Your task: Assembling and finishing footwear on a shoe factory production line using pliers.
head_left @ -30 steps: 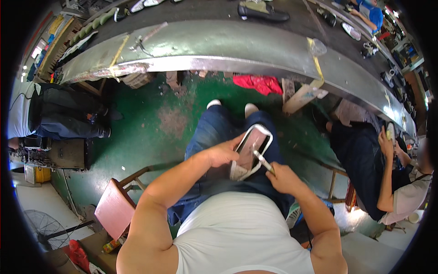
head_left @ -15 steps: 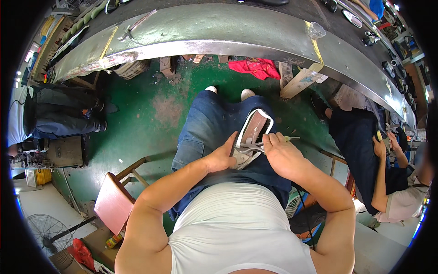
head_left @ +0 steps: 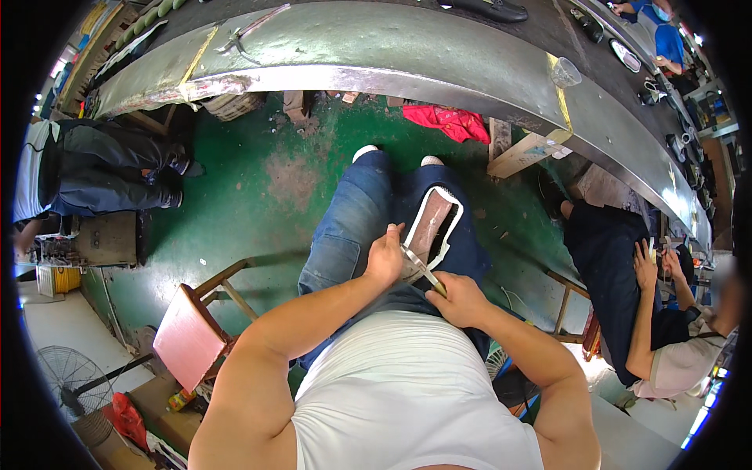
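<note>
An upturned shoe (head_left: pixel 430 223) rests on my thighs, its sole side facing up. It shows a pinkish-brown insole board and a white rim. My left hand (head_left: pixel 385 256) is closed at the shoe's left side, near its lower end; its fingertips are partly hidden. The fingers of my right hand (head_left: pixel 460 299) wrap round the yellowish handle of a long metal hand tool (head_left: pixel 423 269). The tool slants across the lower end of the shoe, its metal tip reaching my left hand. Its exact kind is unclear.
Ahead runs a metal-edged workbench (head_left: pixel 329 43) with pincers (head_left: pixel 239 43) and a clear plastic cup (head_left: pixel 565 73) on it. A pink-topped stool (head_left: pixel 186 338) stands at left. Red cloth (head_left: pixel 448 123) lies under the bench. A seated co-worker (head_left: pixel 607 266) is at right.
My right hand has moved down and left toward my lap, swinging the tool into a slant. My left hand has shifted slightly up. The shoe stays on my thighs.
</note>
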The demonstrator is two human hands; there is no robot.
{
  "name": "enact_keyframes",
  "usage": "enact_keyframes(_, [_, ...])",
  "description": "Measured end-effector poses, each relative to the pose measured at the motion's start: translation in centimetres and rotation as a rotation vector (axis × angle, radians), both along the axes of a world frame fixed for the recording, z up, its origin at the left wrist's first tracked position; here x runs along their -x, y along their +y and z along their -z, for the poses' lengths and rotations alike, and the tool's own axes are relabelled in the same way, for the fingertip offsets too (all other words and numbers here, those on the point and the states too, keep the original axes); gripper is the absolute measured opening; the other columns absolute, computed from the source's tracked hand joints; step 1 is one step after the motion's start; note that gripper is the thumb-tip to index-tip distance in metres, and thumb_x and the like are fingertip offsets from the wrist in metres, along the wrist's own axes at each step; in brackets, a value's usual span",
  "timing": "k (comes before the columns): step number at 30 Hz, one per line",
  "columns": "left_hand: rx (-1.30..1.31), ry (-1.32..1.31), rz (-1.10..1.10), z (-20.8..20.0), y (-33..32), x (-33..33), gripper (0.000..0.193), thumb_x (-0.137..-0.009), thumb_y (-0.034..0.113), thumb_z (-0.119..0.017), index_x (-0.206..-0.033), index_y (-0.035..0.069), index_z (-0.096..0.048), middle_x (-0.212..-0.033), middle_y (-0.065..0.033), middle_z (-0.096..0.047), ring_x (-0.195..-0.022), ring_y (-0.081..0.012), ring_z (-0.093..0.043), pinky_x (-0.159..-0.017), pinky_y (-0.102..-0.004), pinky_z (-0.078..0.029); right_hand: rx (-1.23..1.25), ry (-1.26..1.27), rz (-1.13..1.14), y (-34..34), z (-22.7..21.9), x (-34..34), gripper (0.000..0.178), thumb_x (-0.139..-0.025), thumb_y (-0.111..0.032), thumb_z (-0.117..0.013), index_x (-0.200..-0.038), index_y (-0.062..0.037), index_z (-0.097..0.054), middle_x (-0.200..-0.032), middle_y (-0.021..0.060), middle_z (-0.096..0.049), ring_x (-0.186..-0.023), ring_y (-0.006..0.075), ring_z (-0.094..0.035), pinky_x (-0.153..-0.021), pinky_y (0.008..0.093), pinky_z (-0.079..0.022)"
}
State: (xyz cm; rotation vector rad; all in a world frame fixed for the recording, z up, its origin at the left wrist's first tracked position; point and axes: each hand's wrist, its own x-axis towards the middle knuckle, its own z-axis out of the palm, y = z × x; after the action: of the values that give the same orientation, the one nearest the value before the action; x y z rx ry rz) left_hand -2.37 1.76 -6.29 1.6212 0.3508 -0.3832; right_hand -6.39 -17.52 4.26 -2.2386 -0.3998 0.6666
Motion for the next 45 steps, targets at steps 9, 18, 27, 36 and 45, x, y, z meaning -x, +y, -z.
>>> enact_keyframes(9, [-0.297, -0.233, 0.134, -3.2, -0.3, 0.3, 0.051, -0.107, 0.033, -0.033, -0.129, -0.004, -0.061, -0.119, -0.0284, -0.065, -0.114, -0.0459, -0.061, -0.100, -0.0431, -0.048, 0.277, -0.175, -0.028, -2.9, -2.0, -2.9, 0.038, -0.093, -0.021, -0.062, -0.118, 0.0062, -0.052, -0.107, 0.0276, -0.063, -0.100, 0.0443, -0.063, -0.087, 0.0475, -0.050])
enact_keyframes(18, [-0.550, -0.531, 0.670, -4.1, 1.0, -1.0, 0.052, -0.104, 0.030, -0.045, -0.155, 0.024, -0.034, -0.157, -0.0236, -0.031, -0.103, -0.0439, -0.067, -0.090, -0.0471, -0.055, 0.333, -0.072, 0.007, -5.9, 0.1, -4.1, 0.026, -0.095, -0.023, -0.063, -0.098, 0.0020, -0.057, -0.087, 0.0211, -0.068, -0.083, 0.0389, -0.068, -0.076, 0.0450, -0.054])
enact_keyframes(27, [-0.755, -0.351, 1.049, -9.1, 0.2, -3.0, 0.064, -0.103, 0.031, -0.047, -0.159, 0.023, -0.019, -0.152, -0.0341, -0.031, -0.100, -0.0498, -0.065, -0.087, -0.0489, -0.056, 0.250, -0.100, 0.123, -3.7, 1.3, -5.9, 0.040, -0.102, -0.035, -0.049, -0.102, 0.0041, -0.056, -0.087, 0.0261, -0.067, -0.085, 0.0446, -0.065, -0.076, 0.0502, -0.050])
enact_keyframes(36, [-0.344, 0.062, 0.682, -7.2, 2.8, -0.2, 0.106, -0.079, 0.029, -0.081, -0.157, 0.000, -0.014, -0.136, -0.0309, -0.054, -0.129, -0.0372, -0.054, -0.111, -0.0357, -0.040, -0.059, 0.094, 0.211, -5.8, 1.4, -0.8, 0.028, -0.097, -0.025, -0.060, -0.112, -0.0008, -0.057, -0.086, 0.0152, -0.067, -0.077, 0.0304, -0.065, -0.073, 0.0398, -0.052])
enact_keyframes(45, [-0.247, -0.160, 0.720, -9.6, 11.2, -6.4, 0.062, -0.084, 0.014, -0.077, -0.139, -0.001, -0.053, -0.124, -0.0149, -0.067, -0.113, -0.0199, -0.063, -0.101, -0.0333, -0.048, -0.187, 0.252, 0.266, -1.8, 0.0, 0.7, 0.038, -0.103, -0.026, -0.053, -0.131, -0.0006, -0.053, -0.086, 0.0112, -0.065, -0.080, 0.0194, -0.067, -0.075, 0.0329, -0.054])
